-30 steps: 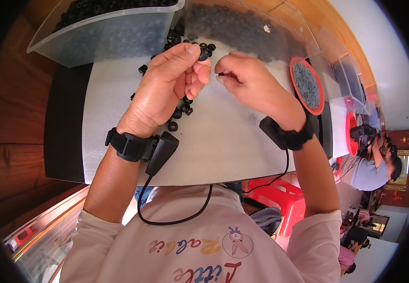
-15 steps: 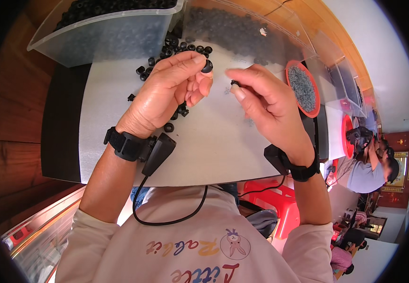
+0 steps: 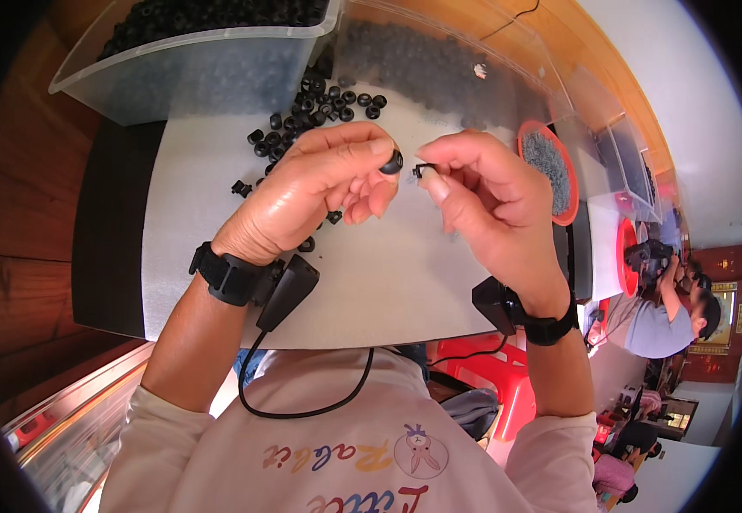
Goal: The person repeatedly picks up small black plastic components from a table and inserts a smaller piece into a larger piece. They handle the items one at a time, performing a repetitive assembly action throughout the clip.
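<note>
Since half a second ago, I see both hands have come closer together and nearer the body. The left hand (image 3: 313, 184) pinches a round black knob (image 3: 391, 162) between thumb and forefinger, its other fingers loosely curled below. The right hand (image 3: 508, 201) holds a small black clip (image 3: 423, 170) at thumb and index tips, nearly closed around it. The two pieces sit face to face above the pale tabletop (image 3: 371, 291), near each other but apart. The forearms (image 3: 204, 342) reach up from the lower edge, hands angled toward one another. From here I can't make out the clip's exact shape, and the left hand covers some of the loose black rings (image 3: 307, 104). The right hand overlaps the red bowl (image 3: 573, 192). Beyond stands a clear bin (image 3: 200, 81), cut off at the top; off right, a distant person (image 3: 666, 329) shows small.
</note>
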`<state>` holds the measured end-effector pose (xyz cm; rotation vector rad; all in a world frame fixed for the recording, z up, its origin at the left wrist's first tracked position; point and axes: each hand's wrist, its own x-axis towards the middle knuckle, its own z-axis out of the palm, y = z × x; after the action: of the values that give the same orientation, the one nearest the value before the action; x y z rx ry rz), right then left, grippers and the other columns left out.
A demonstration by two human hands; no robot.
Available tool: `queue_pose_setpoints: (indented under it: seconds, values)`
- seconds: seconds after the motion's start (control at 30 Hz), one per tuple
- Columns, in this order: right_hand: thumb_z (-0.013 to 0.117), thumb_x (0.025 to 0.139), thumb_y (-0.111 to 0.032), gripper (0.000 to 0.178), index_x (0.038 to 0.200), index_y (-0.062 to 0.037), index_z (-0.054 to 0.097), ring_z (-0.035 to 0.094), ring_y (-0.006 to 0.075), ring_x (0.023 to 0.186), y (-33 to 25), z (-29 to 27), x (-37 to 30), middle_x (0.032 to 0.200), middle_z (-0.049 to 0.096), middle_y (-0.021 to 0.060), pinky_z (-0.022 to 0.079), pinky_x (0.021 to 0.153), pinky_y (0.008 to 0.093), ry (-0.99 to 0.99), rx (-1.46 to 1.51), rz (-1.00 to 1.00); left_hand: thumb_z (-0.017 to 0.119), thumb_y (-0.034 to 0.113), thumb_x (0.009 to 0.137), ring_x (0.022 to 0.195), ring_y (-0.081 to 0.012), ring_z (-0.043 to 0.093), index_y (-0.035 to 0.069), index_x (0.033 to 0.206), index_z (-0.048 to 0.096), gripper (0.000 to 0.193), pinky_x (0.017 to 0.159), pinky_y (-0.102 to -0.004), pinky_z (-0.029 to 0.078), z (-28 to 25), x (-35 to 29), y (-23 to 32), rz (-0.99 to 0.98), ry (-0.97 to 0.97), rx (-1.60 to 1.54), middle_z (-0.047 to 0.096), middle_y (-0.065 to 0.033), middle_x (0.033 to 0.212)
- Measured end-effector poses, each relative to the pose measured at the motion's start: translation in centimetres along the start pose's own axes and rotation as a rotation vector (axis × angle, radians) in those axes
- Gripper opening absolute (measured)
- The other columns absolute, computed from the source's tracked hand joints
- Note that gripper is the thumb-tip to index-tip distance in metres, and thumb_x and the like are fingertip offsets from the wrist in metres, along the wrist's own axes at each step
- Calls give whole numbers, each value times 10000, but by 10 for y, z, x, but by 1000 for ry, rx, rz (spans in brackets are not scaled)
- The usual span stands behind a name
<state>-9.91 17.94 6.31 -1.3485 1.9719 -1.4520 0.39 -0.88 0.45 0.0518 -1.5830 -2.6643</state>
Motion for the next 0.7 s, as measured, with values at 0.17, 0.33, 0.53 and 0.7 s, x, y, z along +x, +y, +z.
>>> queue_pose_setpoints:
  seconds: [0.17, 0.33, 0.53, 0.7]
  values:
    - [661, 960, 40, 149, 1099, 2, 624, 504, 24, 707, 2, 1, -3, 883, 598, -17, 422, 607, 201, 9, 76, 11, 545, 358, 1049, 611, -97, 523, 55, 951, 632, 330, 562, -241, 383, 0, 0, 1, -6, -50, 17, 604, -26, 708]
    - [670, 959, 37, 140, 1088, 0, 629, 539, 22, 703, -2, 0, -4, 873, 625, -15, 455, 604, 203, 0, 128, 38, 553, 349, 1047, 603, -95, 515, 35, 982, 644, 333, 561, -245, 382, 1, -1, 2, -13, -38, 43, 592, -24, 687]
    - [697, 947, 33, 146, 1087, 32, 656, 594, 61, 687, -2, 0, -7, 901, 664, 40, 488, 593, 212, -10, -56, 2, 581, 352, 1039, 602, -90, 506, 27, 1008, 651, 334, 567, -248, 378, 3, -2, 2, -16, -26, 70, 591, -22, 686]
    - [715, 919, 37, 140, 1047, 36, 661, 620, 117, 661, 3, 2, -9, 885, 671, 75, 494, 581, 241, 22, -211, -105, 600, 356, 1037, 607, -84, 507, 29, 1018, 651, 331, 568, -243, 378, 2, -1, 1, -8, -40, 108, 597, -17, 696]
